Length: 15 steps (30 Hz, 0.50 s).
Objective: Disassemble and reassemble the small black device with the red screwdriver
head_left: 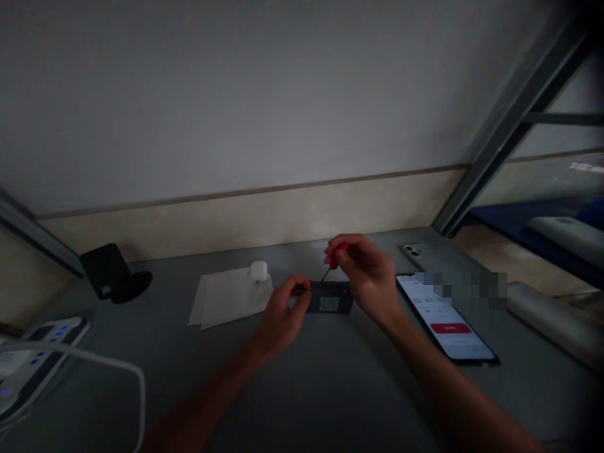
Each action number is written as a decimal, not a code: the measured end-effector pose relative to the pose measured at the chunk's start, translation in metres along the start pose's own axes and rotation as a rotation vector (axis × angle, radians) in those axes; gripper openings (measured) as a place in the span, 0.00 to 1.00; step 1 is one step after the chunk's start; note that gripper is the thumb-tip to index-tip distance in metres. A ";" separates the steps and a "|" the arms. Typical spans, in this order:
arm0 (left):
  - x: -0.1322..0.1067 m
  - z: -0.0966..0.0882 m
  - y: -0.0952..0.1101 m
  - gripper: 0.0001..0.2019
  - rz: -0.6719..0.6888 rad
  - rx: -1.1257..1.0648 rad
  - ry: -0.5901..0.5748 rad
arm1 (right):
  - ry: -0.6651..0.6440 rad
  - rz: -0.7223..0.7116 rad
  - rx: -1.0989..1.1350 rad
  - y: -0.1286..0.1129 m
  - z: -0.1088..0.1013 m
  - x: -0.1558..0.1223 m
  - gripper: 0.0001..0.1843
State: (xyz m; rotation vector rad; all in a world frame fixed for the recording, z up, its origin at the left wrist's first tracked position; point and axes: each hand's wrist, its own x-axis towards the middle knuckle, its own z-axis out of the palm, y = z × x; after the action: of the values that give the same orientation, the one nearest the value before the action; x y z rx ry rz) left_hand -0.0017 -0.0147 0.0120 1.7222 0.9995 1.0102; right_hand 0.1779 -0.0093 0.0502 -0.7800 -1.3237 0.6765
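A small black box with a pale label and a row of slots along its far edge lies on the grey table. My left hand is closed at the box's left end, thumb and forefinger pinching near its upper corner. In my right hand is a screwdriver with a red handle, gripped between thumb and fingers. Its thin shaft slants down to the left, and the tip is close to the slotted edge. Whether the tip touches the box I cannot tell. My right hand partly covers the box's right end.
A phone with a lit screen lies to the right, a second phone behind it. White papers with a white earbud case are at left. Further left are a black stand, a power strip and a white cable.
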 end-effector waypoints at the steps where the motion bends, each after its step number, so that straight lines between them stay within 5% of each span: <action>1: 0.001 -0.002 0.002 0.03 0.004 0.011 -0.003 | -0.030 0.011 -0.011 0.001 0.000 -0.001 0.05; 15: 0.006 -0.026 0.011 0.06 0.115 0.297 -0.149 | -0.064 0.049 0.032 0.009 0.006 -0.005 0.05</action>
State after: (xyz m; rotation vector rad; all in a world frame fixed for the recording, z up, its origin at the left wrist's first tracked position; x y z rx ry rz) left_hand -0.0212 -0.0049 0.0312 2.0865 1.0007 0.8210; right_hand 0.1709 -0.0070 0.0403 -0.7719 -1.3523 0.7652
